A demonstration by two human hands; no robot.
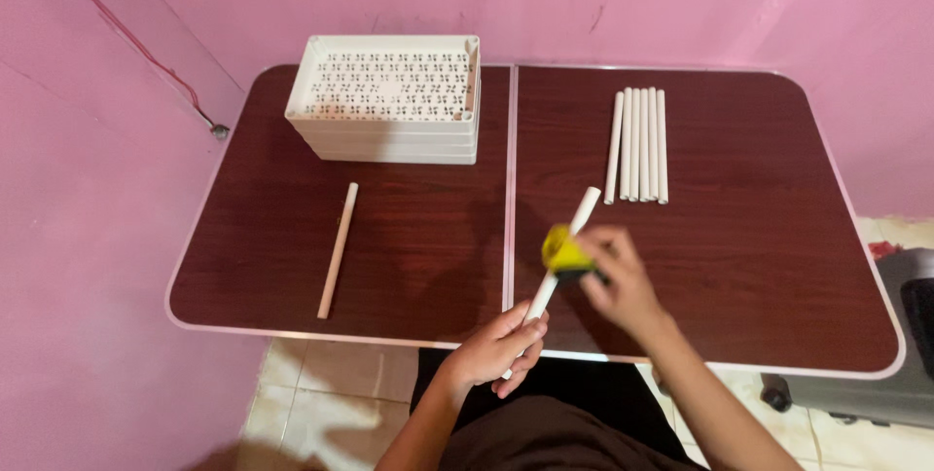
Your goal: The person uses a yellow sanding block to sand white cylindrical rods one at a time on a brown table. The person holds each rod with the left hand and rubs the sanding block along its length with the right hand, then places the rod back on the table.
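Table (409, 267): dark folding top, seam running just left of the grip. Stack of white trays (389, 130) sits well up-left of it, out of the way. Six white pipes (637, 145) lie in a neat row up-right, likely kept parallel so they don't roll. One pale stick (338, 250) lies alone, far left. Pipe (559, 262) in hand slants up-right over the seam. Left hand (496, 346) is wrapped round its lower end, steadying it. Right hand (623, 281) presses a yellow sponge (564, 252) onto mid-pipe; blurred, fingers closed on it.
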